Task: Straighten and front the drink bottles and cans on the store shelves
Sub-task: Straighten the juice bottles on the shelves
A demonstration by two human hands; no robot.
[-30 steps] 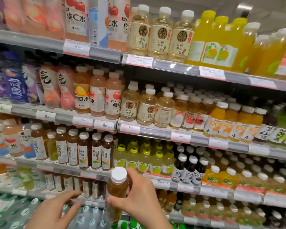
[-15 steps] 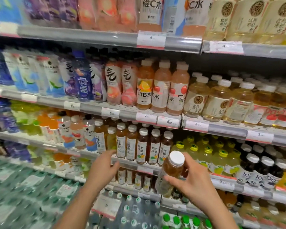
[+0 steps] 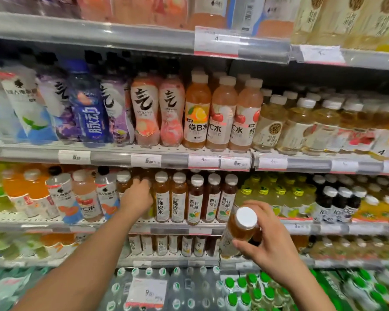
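Fronting of the amber tea row on the third shelf (image 3: 166, 230) down is the step in hand, judged from where both hands are placed. That shelf carries orange and pale bottles at its left end, a run of white-capped amber and dark brown tea bottles (image 3: 197, 198) in the middle, and yellow-capped drinks to the right. The row stands upright with labels mostly facing out, though a gap shows at its left end where the reaching hand sits.

Left arm is extended forward and up from the lower left of view, forearm bare. The left hand (image 3: 138, 196) lies in among the bottles at the left end of the tea row, fingers curled around something there; what it grips is hidden behind the hand, most likely one bottle's shoulder, but I cannot tell.

Right hand (image 3: 268, 241) is held low in front of the shelf below, well apart from the row. It is grasping one amber bottle (image 3: 240, 230) by the upper body, fingers wrapped behind and thumb in front, white cap tilted toward the camera.

The next move appears to call for the left hand clearing or steadying a slot, then the held bottle being stood upright there, label outward.
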